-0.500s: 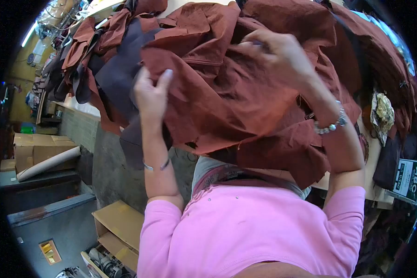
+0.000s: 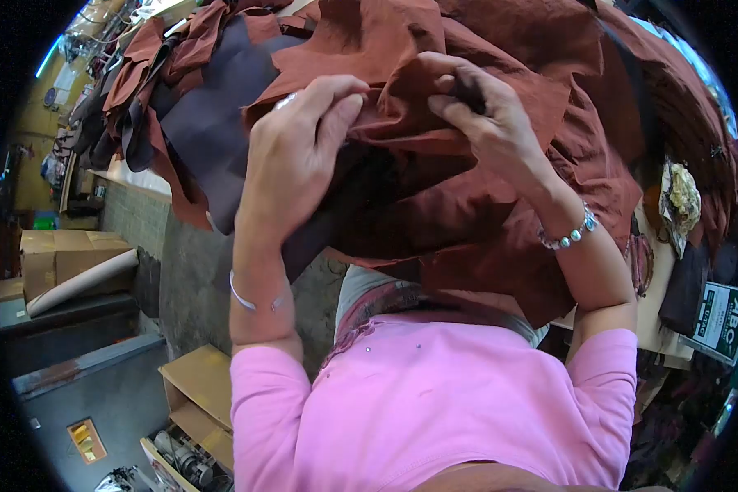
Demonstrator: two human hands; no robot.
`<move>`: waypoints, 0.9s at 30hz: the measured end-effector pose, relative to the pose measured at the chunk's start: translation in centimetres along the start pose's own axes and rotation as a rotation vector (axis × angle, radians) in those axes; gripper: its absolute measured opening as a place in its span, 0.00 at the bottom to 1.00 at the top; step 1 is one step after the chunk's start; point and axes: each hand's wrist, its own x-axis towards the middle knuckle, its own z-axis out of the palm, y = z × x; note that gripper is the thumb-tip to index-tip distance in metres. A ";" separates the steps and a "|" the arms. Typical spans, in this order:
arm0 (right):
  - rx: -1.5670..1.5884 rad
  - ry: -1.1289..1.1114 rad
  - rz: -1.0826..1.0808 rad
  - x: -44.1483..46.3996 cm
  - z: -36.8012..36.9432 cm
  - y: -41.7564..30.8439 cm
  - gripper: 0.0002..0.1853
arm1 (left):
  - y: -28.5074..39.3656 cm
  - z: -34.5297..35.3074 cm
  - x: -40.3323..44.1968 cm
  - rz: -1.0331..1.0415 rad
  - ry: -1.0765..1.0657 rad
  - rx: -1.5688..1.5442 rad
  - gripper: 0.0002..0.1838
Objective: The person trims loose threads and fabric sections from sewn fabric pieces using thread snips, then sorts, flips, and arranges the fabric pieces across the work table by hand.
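Rust-brown fabric (image 2: 500, 221) lies bunched over the table and hangs down near my waist. My left hand (image 2: 299, 139) pinches a raised edge of it between thumb and fingers. To its right, my right hand (image 2: 488, 115) has its fingers curled at the same raised piece, with cloth by the thumb and fingertips. A dark fold shows beneath the lifted cloth. Dark grey fabric (image 2: 217, 115) lies to the left of my left hand.
Strips of brown and dark cloth (image 2: 143, 61) pile up at the upper left. Cardboard boxes (image 2: 74, 254) and a pale roll (image 2: 82, 283) are at the left. A crumpled wrapper (image 2: 681, 201) and a green-white box (image 2: 716, 321) are at the right.
My left hand has moved up and right, closer to my right hand, and now pinches the cloth. The fabric between the hands has been lifted and folded, baring darker cloth below.
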 end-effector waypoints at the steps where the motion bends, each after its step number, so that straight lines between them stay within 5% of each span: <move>1: 0.007 0.061 0.056 -0.7 -0.2 -0.2 0.18 | -1.4 0.2 0.2 0.003 -0.076 0.104 0.11; 5: 0.114 0.208 0.066 -2.2 -2.2 1.0 0.18 | -4.5 -0.5 -2.2 0.123 -0.390 0.572 0.16; 8: 0.078 0.201 0.144 -3.7 -2.8 1.6 0.19 | -1.7 -0.7 -2.8 -0.171 -0.384 0.846 0.16; 12: 0.078 0.199 0.202 -4.6 -2.1 1.2 0.20 | 0.4 -0.1 -0.5 0.109 -0.031 0.468 0.16; 16: 0.167 0.288 0.167 -4.5 -2.8 1.4 0.13 | 0.9 3.6 0.0 0.133 -0.171 0.199 0.13; 20: 0.356 0.346 0.183 -4.5 -4.6 0.9 0.03 | 0.7 5.5 -1.1 -0.003 -0.190 0.092 0.12; 27: 0.158 0.334 0.257 -4.4 -5.1 -0.2 0.14 | 0.7 3.6 -3.3 -0.189 -0.138 -0.024 0.13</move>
